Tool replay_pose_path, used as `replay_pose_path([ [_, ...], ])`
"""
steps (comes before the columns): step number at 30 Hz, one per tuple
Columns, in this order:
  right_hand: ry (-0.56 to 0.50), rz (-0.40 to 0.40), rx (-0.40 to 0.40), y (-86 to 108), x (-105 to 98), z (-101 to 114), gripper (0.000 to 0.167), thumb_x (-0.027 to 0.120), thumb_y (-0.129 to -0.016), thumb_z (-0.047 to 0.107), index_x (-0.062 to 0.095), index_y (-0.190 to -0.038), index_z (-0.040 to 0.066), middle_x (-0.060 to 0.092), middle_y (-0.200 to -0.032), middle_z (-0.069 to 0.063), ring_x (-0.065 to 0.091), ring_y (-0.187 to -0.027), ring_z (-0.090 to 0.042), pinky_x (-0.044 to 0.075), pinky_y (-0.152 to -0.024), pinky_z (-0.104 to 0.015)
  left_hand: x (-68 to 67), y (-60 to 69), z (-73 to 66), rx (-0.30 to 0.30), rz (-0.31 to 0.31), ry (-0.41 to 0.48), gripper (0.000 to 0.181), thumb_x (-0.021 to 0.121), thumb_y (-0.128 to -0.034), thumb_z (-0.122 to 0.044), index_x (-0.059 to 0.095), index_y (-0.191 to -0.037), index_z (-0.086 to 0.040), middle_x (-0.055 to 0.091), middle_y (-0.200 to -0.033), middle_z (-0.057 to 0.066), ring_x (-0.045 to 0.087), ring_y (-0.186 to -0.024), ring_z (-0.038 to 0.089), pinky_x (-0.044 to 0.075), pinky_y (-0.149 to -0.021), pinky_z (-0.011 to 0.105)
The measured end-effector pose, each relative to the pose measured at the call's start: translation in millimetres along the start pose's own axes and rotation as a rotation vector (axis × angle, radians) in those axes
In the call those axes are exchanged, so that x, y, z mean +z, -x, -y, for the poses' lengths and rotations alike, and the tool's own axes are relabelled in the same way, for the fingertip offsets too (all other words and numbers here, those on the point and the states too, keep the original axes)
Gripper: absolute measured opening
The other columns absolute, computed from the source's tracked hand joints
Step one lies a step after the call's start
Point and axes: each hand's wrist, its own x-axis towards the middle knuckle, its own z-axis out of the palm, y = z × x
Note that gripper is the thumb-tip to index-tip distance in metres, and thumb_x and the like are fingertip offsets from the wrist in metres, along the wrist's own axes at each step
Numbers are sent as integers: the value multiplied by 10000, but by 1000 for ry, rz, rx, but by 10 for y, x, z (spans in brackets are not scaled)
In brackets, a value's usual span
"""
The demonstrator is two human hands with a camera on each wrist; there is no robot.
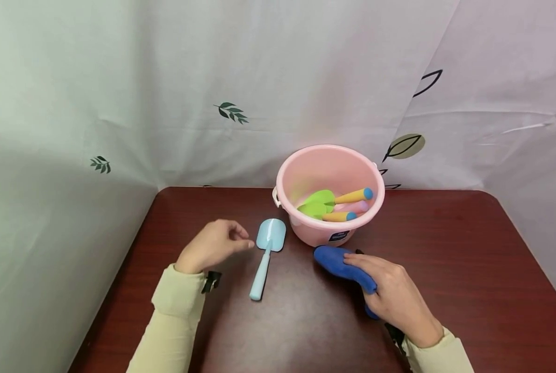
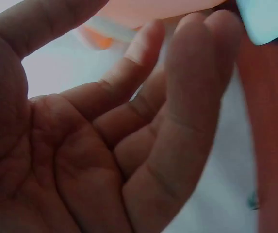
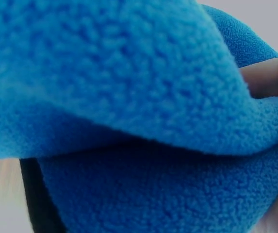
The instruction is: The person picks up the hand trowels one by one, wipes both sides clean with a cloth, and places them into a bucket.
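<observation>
In the head view my right hand (image 1: 396, 292) grips a folded blue cloth (image 1: 340, 261) in front of the pink bucket (image 1: 308, 233). Its fleecy folds fill most of the right wrist view, with parts of my fingers (image 3: 269, 77) at the right edge. My left hand (image 1: 217, 243) hovers left of a light blue toy shovel (image 1: 261, 274), fingers loosely bent and holding nothing. That shovel lies on the table, its scoop toward the back. Inside the bucket are green-headed toy tools (image 1: 314, 210) with yellow handles, plus a pink-purple handle (image 1: 358, 207).
The dark red-brown table (image 1: 464, 248) reaches back to a pale curtain (image 1: 278, 67) with leaf prints, which also hangs along both sides. A white handle joint (image 1: 276, 197) sticks out at the bucket's left rim.
</observation>
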Motion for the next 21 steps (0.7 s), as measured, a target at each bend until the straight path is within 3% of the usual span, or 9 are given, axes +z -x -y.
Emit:
replay_pose_path([
  [8,2,5,9,9,1,-2,515,637,-680,-97,753,-1128,128,715,-1183,30,698,-1048,-193,521,-913,-245,423,173,194,-153,15,141,153,783,-865,-222,707,-903,-95,695,-725,17,650,-654,178,506,-621,320],
  [12,2,14,18,12,2,-4,507,646,-690,-94,751,-1133,129,713,-1189,31,696,-1058,-197,528,-913,-270,584,235,209,-188,0,187,175,798,-852,-219,701,-908,-84,680,-721,-1,641,-625,174,508,-589,312],
  [21,-9,7,15,19,1,-4,521,639,-676,-107,750,-1129,125,715,-1180,21,699,-1048,-198,506,-927,-216,801,343,159,-173,-65,60,267,842,-783,-285,714,-914,-91,673,-738,-60,593,-673,78,493,-644,310],
])
